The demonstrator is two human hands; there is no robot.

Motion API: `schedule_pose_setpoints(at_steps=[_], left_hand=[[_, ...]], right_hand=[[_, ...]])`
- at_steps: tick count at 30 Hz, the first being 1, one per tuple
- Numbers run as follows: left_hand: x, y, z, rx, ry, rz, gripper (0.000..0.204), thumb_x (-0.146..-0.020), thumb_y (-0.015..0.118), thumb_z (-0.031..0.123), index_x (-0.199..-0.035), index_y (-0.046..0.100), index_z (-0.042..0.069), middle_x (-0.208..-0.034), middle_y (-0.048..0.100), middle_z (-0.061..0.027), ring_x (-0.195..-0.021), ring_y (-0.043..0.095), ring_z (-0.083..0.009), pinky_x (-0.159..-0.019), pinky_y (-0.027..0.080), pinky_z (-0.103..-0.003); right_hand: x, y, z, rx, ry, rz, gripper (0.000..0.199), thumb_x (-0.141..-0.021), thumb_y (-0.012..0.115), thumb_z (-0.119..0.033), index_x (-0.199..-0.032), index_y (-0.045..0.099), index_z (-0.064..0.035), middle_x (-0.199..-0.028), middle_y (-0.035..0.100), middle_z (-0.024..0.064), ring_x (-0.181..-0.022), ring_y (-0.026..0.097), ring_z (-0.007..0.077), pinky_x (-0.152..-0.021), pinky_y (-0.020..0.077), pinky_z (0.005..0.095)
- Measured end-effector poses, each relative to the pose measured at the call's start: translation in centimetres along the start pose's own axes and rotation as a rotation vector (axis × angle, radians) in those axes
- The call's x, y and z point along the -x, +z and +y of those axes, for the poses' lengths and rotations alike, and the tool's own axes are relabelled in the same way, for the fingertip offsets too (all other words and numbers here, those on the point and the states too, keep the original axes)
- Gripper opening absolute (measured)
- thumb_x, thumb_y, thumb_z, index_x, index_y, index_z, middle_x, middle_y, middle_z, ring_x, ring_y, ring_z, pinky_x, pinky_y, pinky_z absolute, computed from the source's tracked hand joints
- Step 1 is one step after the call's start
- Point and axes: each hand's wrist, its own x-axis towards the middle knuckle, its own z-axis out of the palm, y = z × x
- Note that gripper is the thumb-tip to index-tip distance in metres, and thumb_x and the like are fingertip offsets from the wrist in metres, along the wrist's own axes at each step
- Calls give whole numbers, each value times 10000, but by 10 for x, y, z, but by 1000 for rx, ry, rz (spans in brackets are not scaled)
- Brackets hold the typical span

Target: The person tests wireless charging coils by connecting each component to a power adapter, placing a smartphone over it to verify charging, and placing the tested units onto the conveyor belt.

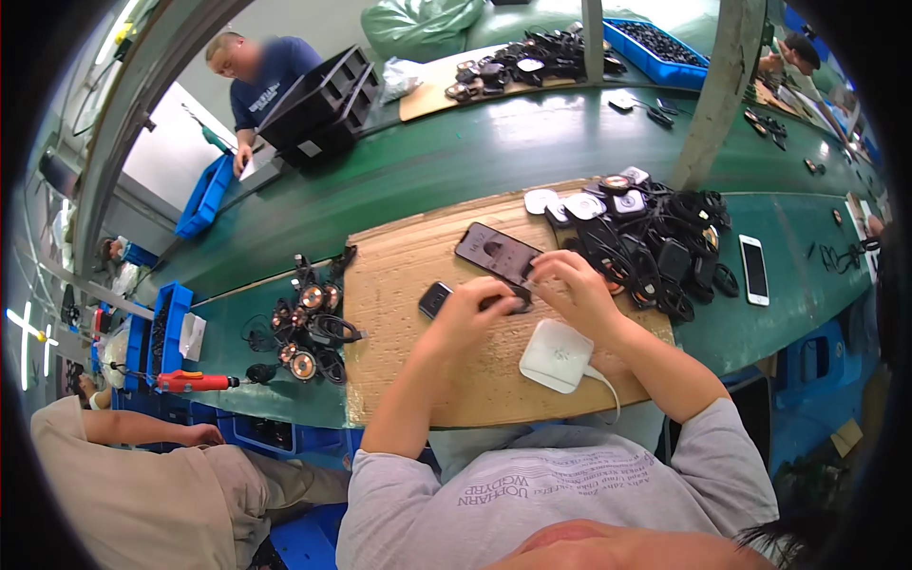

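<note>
My left hand (467,312) is over the cardboard, its fingers curled near a small dark piece (519,298) that I cannot make out. Facing it, my right hand (572,293) has its fingers bent together at the lower corner of a black smartphone (484,245) with a lit screen. What its fingertips hold, if anything, is hidden. Beside my left wrist lies a small dark rounded device (434,299). Close below my right hand is a white square charging pad (557,355), its white cable running off the near edge.
Cardboard (389,275) covers the bench. Piled cabled chargers (655,252) lie right, more round coil chargers (306,318) left. A white phone (753,271) lies far right. A red electric screwdriver (195,381) points in from the left. Beyond runs a green conveyor belt (427,161); co-workers sit nearby.
</note>
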Motion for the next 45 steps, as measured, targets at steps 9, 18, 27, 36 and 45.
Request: schedule_pose_setpoints(at_steps=[9, 18, 27, 36, 45], left_hand=[[2, -43, -30, 168, -202, -482, 234, -937, 646, 237, -889, 684, 11, -732, 620, 10, -650, 474, -103, -628, 419, -229], [-1, -40, -20, 197, -162, -690, 280, -956, 619, 280, -865, 677, 21, -777, 617, -1, -702, 476, -100, -666, 420, -241], [2, -39, -12, 229, -157, -797, 292, -979, 593, 256, -815, 636, 19, -765, 585, 4, -716, 461, -99, -665, 402, -229], [2, -32, -25, 163, -96, -854, 297, -992, 577, 274, -848, 644, 23, -791, 623, -13, -744, 508, -124, -713, 437, -256], [2, -26, -23, 168, -37, -931, 262, -977, 601, 254, -875, 661, 20, -832, 665, -33, -756, 554, -146, -720, 459, -279]], right_hand=[[43, -13, -47, 615, 10, -666, 655, -753, 767, -294, -1346, 509, -188, -1372, 504, 132, -1190, 518, 335, -1008, 431, 407], [71, -6, -36, 272, -39, -128, 743, -566, 791, -125, -1264, 552, -208, -1512, 375, 104, -1299, 426, 339, -1087, 380, 446], [66, -8, -32, 275, -132, -179, 758, -503, 814, -84, -1214, 582, -212, -1527, 359, 98, -1332, 387, 329, -1110, 357, 450], [59, -17, -43, 284, -124, -273, 753, -504, 820, -93, -1211, 591, -215, -1527, 358, 92, -1345, 371, 324, -1122, 337, 441], [51, -24, -47, 293, -96, -403, 761, -498, 814, -87, -1215, 591, -212, -1529, 357, 86, -1343, 371, 326, -1126, 333, 431]])
